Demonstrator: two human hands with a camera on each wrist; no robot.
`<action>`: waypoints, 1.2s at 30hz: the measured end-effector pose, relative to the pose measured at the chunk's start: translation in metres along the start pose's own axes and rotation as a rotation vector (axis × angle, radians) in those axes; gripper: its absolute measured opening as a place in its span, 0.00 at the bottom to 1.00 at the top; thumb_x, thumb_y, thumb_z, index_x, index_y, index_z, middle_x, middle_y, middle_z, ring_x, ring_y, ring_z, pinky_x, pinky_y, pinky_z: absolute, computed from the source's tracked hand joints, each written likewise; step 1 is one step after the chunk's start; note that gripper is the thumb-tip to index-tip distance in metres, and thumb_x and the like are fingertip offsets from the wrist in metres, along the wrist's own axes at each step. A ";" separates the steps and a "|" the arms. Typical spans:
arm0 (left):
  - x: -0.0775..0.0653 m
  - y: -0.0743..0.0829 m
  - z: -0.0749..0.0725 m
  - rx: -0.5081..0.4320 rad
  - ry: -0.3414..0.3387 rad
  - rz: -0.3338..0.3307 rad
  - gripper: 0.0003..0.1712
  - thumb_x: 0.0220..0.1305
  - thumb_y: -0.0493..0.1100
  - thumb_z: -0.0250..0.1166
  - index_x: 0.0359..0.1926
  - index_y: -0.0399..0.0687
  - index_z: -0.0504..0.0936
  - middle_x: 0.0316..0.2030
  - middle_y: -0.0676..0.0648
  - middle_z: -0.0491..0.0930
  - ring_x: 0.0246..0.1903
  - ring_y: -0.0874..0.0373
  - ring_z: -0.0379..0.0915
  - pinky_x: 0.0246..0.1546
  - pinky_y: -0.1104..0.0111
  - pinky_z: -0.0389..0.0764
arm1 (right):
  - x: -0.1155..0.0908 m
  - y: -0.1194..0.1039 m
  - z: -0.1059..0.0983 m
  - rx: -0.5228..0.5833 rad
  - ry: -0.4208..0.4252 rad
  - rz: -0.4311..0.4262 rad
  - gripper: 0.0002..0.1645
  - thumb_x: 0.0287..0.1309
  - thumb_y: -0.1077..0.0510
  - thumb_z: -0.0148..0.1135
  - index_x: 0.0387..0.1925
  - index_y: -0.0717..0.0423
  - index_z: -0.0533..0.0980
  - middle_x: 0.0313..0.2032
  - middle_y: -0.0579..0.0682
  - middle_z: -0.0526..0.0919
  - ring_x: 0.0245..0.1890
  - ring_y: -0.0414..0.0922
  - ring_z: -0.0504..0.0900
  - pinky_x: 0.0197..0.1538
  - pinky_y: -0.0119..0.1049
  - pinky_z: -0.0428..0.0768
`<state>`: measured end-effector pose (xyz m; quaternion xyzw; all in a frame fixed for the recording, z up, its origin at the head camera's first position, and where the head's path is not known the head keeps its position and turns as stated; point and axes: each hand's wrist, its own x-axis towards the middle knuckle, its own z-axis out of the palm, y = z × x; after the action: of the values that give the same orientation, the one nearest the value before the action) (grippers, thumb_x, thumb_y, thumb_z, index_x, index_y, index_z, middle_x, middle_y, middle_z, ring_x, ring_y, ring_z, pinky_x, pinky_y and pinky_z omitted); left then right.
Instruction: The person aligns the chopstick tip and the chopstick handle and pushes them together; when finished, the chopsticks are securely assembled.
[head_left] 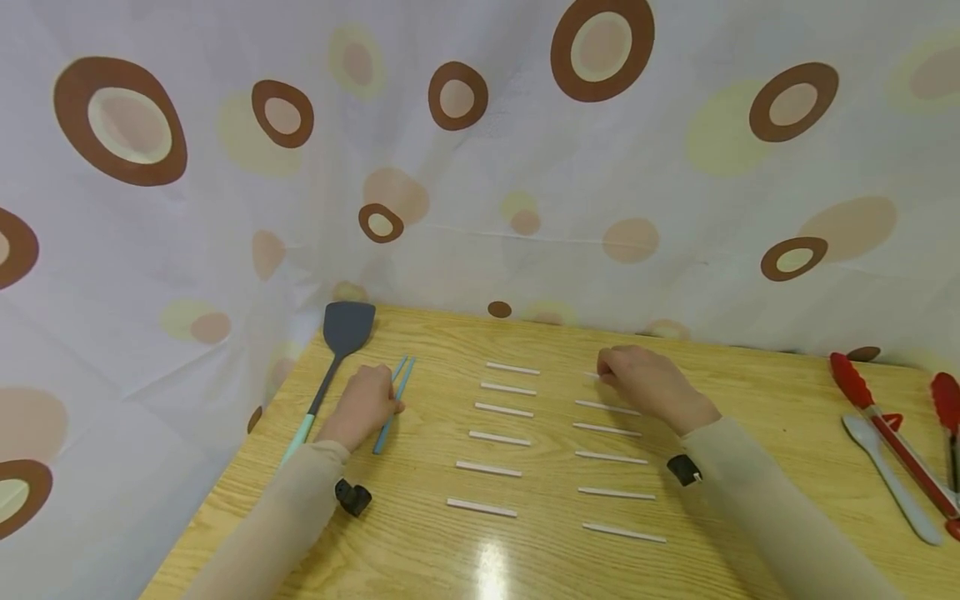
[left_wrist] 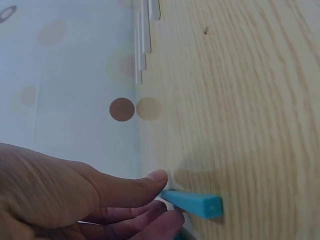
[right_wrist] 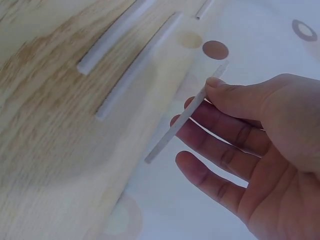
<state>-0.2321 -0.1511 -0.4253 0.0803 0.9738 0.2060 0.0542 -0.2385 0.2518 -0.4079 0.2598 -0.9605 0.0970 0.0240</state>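
At the table's left, my left hand [head_left: 365,408] pinches a blue chopstick [head_left: 383,435] by its side, thumb against fingers. A second blue chopstick [head_left: 401,368] lies close beside it, partly hidden by the hand. In the left wrist view the chopstick's square end [left_wrist: 202,205] pokes out past the thumb. My right hand [head_left: 648,383] is at the back of the right column of white sticks. Between its thumb and fingertips it holds one thin white stick [right_wrist: 172,130], which slants in the right wrist view. Other white sticks [head_left: 607,429] lie in front of that hand.
Another column of several white sticks [head_left: 500,438] lies mid-table. Beyond the left hand rests a grey spatula [head_left: 348,327] with a mint handle. Red-tipped tongs [head_left: 851,379], a grey spoon [head_left: 885,475] and more red tongs [head_left: 947,400] are at the right. A patterned curtain [head_left: 480,167] backs the table.
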 end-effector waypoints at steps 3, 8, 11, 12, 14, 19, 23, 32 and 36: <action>-0.001 0.003 0.000 -0.002 0.007 0.001 0.15 0.56 0.35 0.74 0.16 0.37 0.80 0.15 0.49 0.75 0.14 0.60 0.69 0.18 0.70 0.73 | -0.001 -0.002 -0.003 0.017 0.014 -0.019 0.03 0.64 0.64 0.64 0.36 0.55 0.77 0.31 0.46 0.79 0.30 0.44 0.78 0.32 0.41 0.78; -0.002 0.013 -0.002 0.010 0.063 0.048 0.22 0.58 0.36 0.73 0.14 0.40 0.72 0.10 0.52 0.63 0.11 0.62 0.56 0.13 0.73 0.63 | -0.003 -0.008 -0.009 0.007 0.069 -0.082 0.04 0.66 0.65 0.61 0.38 0.57 0.73 0.27 0.46 0.77 0.24 0.41 0.75 0.28 0.39 0.75; -0.002 0.024 -0.002 0.043 0.072 0.095 0.21 0.61 0.38 0.72 0.17 0.41 0.70 0.12 0.51 0.64 0.12 0.62 0.58 0.15 0.73 0.63 | -0.004 -0.016 -0.013 0.002 0.113 -0.126 0.04 0.68 0.65 0.59 0.40 0.58 0.71 0.24 0.45 0.73 0.19 0.39 0.69 0.24 0.36 0.71; -0.001 0.029 -0.002 0.058 0.074 0.112 0.20 0.61 0.38 0.71 0.18 0.41 0.71 0.13 0.51 0.65 0.13 0.61 0.59 0.15 0.72 0.65 | -0.004 -0.019 -0.015 0.006 0.129 -0.138 0.05 0.68 0.65 0.58 0.41 0.59 0.70 0.23 0.45 0.73 0.19 0.38 0.68 0.24 0.36 0.70; 0.001 0.039 -0.001 0.082 0.077 0.135 0.17 0.62 0.40 0.71 0.22 0.41 0.72 0.17 0.49 0.70 0.16 0.59 0.64 0.19 0.70 0.70 | -0.004 -0.027 -0.018 -0.004 0.166 -0.178 0.06 0.68 0.65 0.59 0.41 0.59 0.70 0.23 0.44 0.72 0.17 0.36 0.66 0.22 0.34 0.69; 0.015 0.063 0.000 0.132 0.077 0.162 0.11 0.64 0.43 0.70 0.32 0.41 0.78 0.28 0.46 0.79 0.26 0.54 0.76 0.27 0.64 0.79 | -0.004 -0.049 -0.023 -0.058 0.244 -0.278 0.09 0.66 0.65 0.61 0.41 0.59 0.68 0.23 0.44 0.71 0.16 0.36 0.63 0.20 0.32 0.67; 0.030 0.082 0.007 0.173 0.088 0.243 0.08 0.67 0.45 0.67 0.38 0.44 0.81 0.33 0.48 0.81 0.30 0.56 0.77 0.28 0.66 0.79 | -0.007 -0.060 -0.027 -0.080 0.303 -0.342 0.11 0.76 0.55 0.47 0.42 0.60 0.68 0.22 0.43 0.69 0.14 0.35 0.60 0.18 0.31 0.65; 0.066 0.112 0.032 0.233 0.079 0.416 0.16 0.69 0.43 0.65 0.56 0.47 0.82 0.47 0.47 0.83 0.45 0.54 0.80 0.42 0.65 0.81 | -0.011 -0.075 -0.029 -0.097 0.379 -0.407 0.20 0.78 0.50 0.34 0.42 0.60 0.68 0.19 0.41 0.65 0.12 0.35 0.57 0.15 0.29 0.62; 0.079 0.116 0.042 0.283 0.032 0.475 0.19 0.69 0.44 0.65 0.59 0.48 0.80 0.50 0.49 0.82 0.47 0.56 0.79 0.47 0.67 0.79 | -0.014 -0.081 -0.030 -0.101 0.377 -0.417 0.22 0.79 0.48 0.30 0.42 0.59 0.67 0.19 0.40 0.63 0.12 0.35 0.56 0.15 0.29 0.60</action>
<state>-0.2884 -0.0155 -0.4217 0.3096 0.9475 0.0761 -0.0228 -0.1859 0.1963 -0.3657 0.4276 -0.8685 0.0887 0.2347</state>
